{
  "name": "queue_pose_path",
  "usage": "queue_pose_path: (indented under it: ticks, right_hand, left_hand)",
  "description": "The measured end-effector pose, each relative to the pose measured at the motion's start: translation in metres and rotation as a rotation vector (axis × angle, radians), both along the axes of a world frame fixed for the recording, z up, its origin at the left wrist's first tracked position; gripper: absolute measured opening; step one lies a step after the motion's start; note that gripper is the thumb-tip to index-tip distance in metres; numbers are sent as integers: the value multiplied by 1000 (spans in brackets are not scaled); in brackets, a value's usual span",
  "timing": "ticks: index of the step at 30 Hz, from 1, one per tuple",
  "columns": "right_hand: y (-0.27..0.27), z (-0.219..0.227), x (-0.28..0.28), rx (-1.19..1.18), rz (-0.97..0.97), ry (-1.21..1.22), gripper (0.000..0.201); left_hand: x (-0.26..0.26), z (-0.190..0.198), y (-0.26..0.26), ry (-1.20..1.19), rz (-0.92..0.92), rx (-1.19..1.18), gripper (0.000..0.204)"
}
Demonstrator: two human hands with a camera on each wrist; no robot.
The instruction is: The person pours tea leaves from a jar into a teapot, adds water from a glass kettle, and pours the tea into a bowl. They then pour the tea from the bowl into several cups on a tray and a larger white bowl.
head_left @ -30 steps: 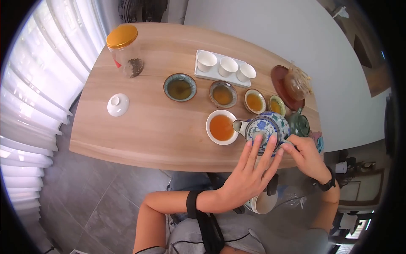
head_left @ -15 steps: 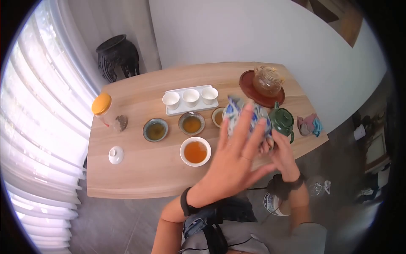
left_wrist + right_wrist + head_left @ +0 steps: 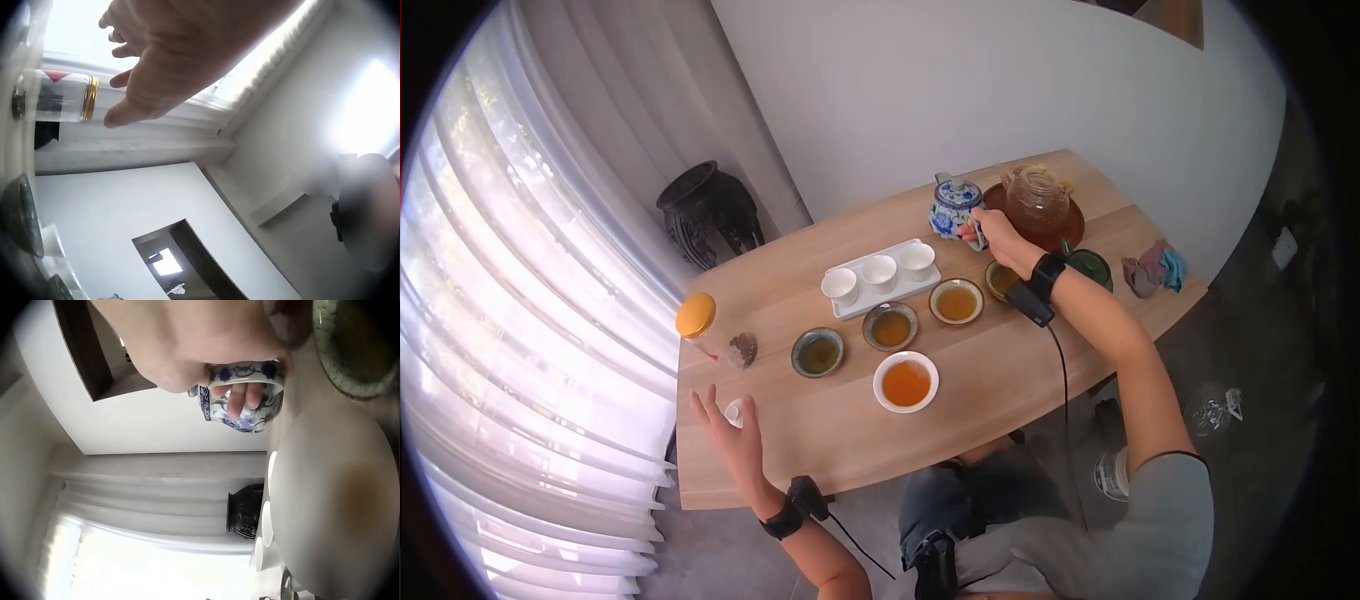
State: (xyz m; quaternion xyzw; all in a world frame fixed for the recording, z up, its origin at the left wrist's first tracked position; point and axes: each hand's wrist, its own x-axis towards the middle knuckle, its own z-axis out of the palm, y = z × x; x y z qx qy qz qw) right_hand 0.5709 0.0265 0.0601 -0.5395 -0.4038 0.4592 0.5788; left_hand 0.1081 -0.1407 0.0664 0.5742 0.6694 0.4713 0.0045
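Observation:
At the back right of the table, my right hand (image 3: 1002,236) grips the handle of a blue-and-white porcelain teapot (image 3: 955,207). The right wrist view shows fingers passed through the handle loop, with the teapot (image 3: 250,415) upright at the table's surface. Far to the left, my left hand (image 3: 735,440) has its fingers extended and spread beside a small white lid (image 3: 735,412), partly covering it in the head view. A white bowl (image 3: 878,385) of amber tea stands near the front middle. Past the left hand's fingertips is a clear jar (image 3: 65,97) with a gold cap.
Tea bowls (image 3: 956,318) stand in a row behind the white bowl. A white tray (image 3: 890,297) bears three white cups. A glass teapot (image 3: 1036,200) on a red-brown tray (image 3: 1074,228), a green teapot (image 3: 1088,266) and a cloth (image 3: 1142,275) are at right.
The blue-and-white teapot has moved from the front right to the back of the table with my right hand. My left hand has come off the teapot and swung left to the lid.

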Motion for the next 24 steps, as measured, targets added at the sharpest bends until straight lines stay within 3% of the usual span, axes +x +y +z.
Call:
queue_pose_path:
  ticks: [5, 7, 14, 18, 19, 22, 24]
  right_hand:
    - [21, -24, 2, -128, -23, -96, 33]
    - [23, -28, 3, -140, -23, -71, 33]
    - [38, -41, 9, -231, -35, -75, 30]
    - [33, -22, 16, -341, 35, -175, 31]
    - [29, -12, 10, -423, -94, -267, 37]
    - [-10, 17, 6, -382, -132, -307, 40]
    - [-34, 28, 3, -54, -128, -214, 36]
  left_hand:
    - [-30, -30, -6, 95, 43, -144, 64]
    - [-28, -31, -10, 8, 35, -243, 69]
    - [-42, -50, 1, 9, 52, -279, 76]
    - [-55, -60, 13, 53, -17, -310, 75]
    - [-57, -61, 15, 48, -68, -298, 75]
    - [-59, -63, 24, 61, -98, -351, 70]
    - [-72, -74, 36, 105, -107, -325, 63]
